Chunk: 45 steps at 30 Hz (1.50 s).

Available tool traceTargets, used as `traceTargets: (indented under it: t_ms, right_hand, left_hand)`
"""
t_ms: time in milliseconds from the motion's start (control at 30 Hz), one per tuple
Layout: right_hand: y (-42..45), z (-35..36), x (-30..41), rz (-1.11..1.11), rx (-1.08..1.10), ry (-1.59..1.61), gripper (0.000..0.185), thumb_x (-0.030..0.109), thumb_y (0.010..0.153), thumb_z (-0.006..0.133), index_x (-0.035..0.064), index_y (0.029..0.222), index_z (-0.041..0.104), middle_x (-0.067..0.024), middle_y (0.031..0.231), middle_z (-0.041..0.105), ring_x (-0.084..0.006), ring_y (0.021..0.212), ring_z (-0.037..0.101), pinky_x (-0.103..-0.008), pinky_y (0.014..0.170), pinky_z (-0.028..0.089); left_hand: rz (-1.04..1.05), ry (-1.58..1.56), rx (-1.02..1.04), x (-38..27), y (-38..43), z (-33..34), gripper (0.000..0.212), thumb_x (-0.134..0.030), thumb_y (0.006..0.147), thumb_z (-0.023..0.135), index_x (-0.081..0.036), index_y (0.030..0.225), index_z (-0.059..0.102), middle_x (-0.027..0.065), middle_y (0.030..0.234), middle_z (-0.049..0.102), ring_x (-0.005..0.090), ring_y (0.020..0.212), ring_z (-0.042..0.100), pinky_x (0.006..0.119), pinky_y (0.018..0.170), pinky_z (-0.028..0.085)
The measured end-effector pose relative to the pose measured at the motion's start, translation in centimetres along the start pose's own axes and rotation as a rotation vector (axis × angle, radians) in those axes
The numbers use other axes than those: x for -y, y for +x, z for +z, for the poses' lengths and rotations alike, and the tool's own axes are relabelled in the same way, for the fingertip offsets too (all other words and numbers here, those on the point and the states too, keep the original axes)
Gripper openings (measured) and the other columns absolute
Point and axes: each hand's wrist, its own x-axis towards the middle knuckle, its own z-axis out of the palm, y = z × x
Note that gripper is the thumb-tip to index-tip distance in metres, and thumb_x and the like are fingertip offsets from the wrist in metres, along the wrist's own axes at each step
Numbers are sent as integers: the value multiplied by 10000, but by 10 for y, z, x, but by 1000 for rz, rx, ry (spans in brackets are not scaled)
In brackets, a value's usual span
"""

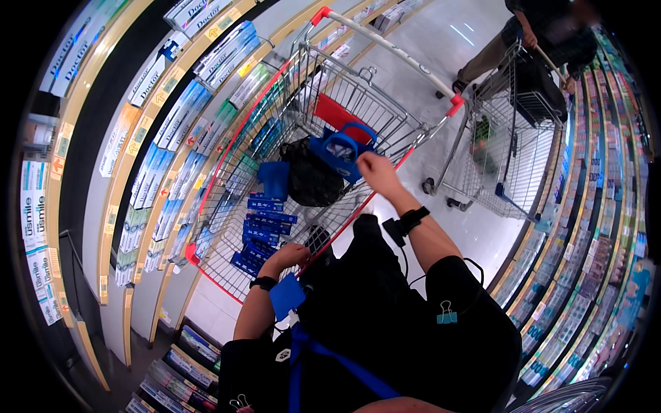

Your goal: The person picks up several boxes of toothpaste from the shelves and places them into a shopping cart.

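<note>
A wire shopping cart with red trim (233,140) stands before me. My left hand (289,256) is over its near side, close to several blue toothpaste boxes (263,224) lying in the basket; whether it holds anything is hidden. My right hand (375,172), its fingers curled, is at the edge of a blue bag (338,149) with looped handles; I cannot tell whether it grips the bag. Beside that bag lie a black bag (315,175) and a folded blue cloth-like item (273,179). A red panel (342,116) shows at the child-seat end.
Shelves of boxed toothpaste (181,116) line the left, close to the cart. At the upper right a person (547,36) holds the handle of another cart (496,155) with a black bag in it. More stocked shelves (573,248) curve along the right.
</note>
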Motion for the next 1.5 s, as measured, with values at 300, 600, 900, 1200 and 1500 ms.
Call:
traceTargets:
  t_ms: [300,600,900,1200,1500]
  right_hand:
    - [158,-86,-37,-321,-472,-313,270,205,868,641,57,1093,623,-137,965,632,-368,903,596,-459,759,499]
    - [225,-59,-65,-286,-115,96,384,376,990,491,132,1260,613,-264,1301,508,-447,1130,548,-468,959,462]
    - [228,-58,-70,-247,-59,176,418,407,1009,450,98,1185,670,-320,1273,525,-456,1216,490,-468,1008,417]
    - [229,-66,-59,-240,-4,104,411,400,992,464,95,1170,674,-342,1298,503,-483,1176,516,-485,990,441]
    - [227,-77,-50,-251,75,152,396,381,992,467,85,1143,683,-391,1182,552,-522,1163,509,-490,999,428]
  left_hand:
    - [-57,23,-321,-61,-5,42,393,-325,880,488,-10,933,718,212,892,700,352,888,666,405,801,511]
    - [-294,100,-665,-111,10,89,417,-325,919,473,36,1047,639,292,1046,659,446,1024,619,479,914,478]
    - [-339,-64,-800,-112,17,119,451,-342,922,496,-9,1199,622,243,1168,647,384,1127,602,414,974,462]
    - [-398,-112,-795,-115,24,116,441,-322,904,502,16,1145,651,256,1143,654,400,1113,605,427,970,470]
    - [-407,-135,-848,-110,30,118,425,-312,893,499,30,1089,658,271,1079,662,421,1055,619,448,933,481]
